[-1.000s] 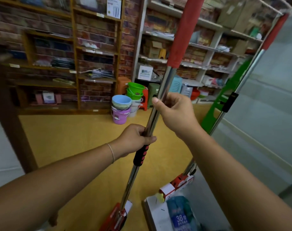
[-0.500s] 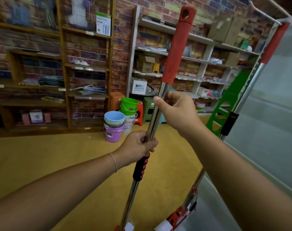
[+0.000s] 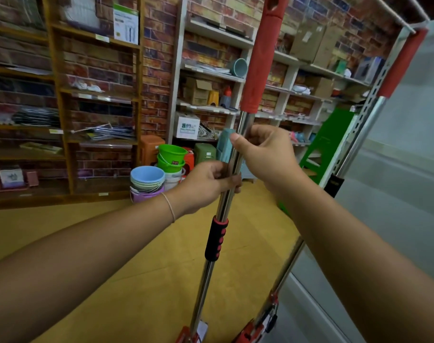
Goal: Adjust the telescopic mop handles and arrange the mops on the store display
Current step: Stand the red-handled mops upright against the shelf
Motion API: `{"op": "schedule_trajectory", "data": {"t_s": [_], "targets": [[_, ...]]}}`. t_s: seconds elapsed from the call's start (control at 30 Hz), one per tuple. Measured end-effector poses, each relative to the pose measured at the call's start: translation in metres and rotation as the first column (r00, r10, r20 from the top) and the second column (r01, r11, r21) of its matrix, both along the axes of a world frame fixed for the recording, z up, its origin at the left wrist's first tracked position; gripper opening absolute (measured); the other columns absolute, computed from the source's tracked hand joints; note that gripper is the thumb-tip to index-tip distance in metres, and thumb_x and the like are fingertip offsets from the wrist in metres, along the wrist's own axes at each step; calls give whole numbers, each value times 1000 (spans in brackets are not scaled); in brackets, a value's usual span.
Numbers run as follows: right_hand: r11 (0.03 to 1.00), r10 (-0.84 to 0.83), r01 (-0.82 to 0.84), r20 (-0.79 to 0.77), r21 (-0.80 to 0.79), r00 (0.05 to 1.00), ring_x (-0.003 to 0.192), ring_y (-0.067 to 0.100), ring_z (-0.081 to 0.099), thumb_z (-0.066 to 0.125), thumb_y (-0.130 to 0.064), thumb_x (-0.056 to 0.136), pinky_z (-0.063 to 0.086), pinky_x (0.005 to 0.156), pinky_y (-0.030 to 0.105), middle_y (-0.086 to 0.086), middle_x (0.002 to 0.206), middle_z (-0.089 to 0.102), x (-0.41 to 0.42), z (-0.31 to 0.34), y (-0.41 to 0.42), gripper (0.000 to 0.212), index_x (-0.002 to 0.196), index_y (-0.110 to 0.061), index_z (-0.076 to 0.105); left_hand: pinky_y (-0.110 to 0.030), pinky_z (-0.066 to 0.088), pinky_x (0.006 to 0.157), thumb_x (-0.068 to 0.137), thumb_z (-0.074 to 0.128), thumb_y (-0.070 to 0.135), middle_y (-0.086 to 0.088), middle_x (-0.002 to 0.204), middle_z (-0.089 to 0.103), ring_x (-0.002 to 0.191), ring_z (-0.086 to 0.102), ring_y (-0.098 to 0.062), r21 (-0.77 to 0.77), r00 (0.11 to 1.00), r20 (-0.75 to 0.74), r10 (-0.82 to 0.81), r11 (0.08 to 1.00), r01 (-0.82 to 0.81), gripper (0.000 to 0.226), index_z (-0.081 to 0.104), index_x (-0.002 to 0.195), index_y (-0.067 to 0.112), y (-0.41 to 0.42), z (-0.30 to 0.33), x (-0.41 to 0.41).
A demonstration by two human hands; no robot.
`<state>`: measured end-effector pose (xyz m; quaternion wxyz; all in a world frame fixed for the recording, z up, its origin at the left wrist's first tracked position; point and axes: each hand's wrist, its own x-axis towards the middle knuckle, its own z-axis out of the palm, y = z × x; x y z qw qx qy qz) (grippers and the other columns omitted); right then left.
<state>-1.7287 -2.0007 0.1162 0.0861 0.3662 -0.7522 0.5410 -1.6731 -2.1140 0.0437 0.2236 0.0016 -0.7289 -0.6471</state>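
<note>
While the left hand is gripping the chrome mop handle just above its black-and-red collar, the right hand is pinching the tube higher up, below the red grip. The handle is standing almost upright, leaning slightly right toward its top, its foot reaching the yellow floor. A second mop is leaning against the display rack at right.

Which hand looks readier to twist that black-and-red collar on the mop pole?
Probably the left hand: it grips the steel pole just above the collar, a short slide down. The right hand holds higher, below the red grip, and can steady the upper tube.
</note>
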Motion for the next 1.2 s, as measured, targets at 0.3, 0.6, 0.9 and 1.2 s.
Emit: {"op": "schedule_trajectory", "data": {"t_s": [0.3, 0.6, 0.9, 1.2], "targets": [[987, -152, 150, -43, -53, 987, 59, 16, 53, 68, -38, 90, 45, 57, 37, 18, 70, 63, -45, 17, -24, 27, 85, -12, 71, -38, 56, 85, 90, 64, 6, -7, 76, 69, 78, 69, -22, -122, 995, -37, -89, 989, 84, 11, 63, 82, 13, -26, 13, -73], [928, -359, 354, -20, -119, 933, 62, 23, 64, 70, -30, 90, 54, 58, 39, 23, 81, 71, -84, 37, -46, 20, 86, -10, 72, -37, 57, 79, 88, 67, 9, -10, 85, 71, 82, 70, -24, -69, 921, -83, -380, 924, 375, 11, 69, 95, 1, -58, 58, -144], [819, -562, 558, 10, -135, 827, 47, 7, 55, 71, -28, 89, 47, 44, 19, 12, 59, 62, -93, 50, -56, 28, 83, -1, 70, -32, 58, 72, 85, 68, 3, -26, 96, 70, 78, 72, -26, -114, 807, -127, -576, 817, 565, 21, 66, 100, -11, -64, 77, -191], [705, -696, 663, -66, -250, 715, 50, 9, 57, 72, -36, 87, 47, 47, 22, 9, 73, 73, -85, 115, -50, 22, 79, -15, 72, -32, 60, 73, 83, 71, 4, -7, 69, 73, 73, 73, -25, -255, 677, -158, -719, 692, 676, 12, 69, 74, 10, -57, 103, -203]]}}
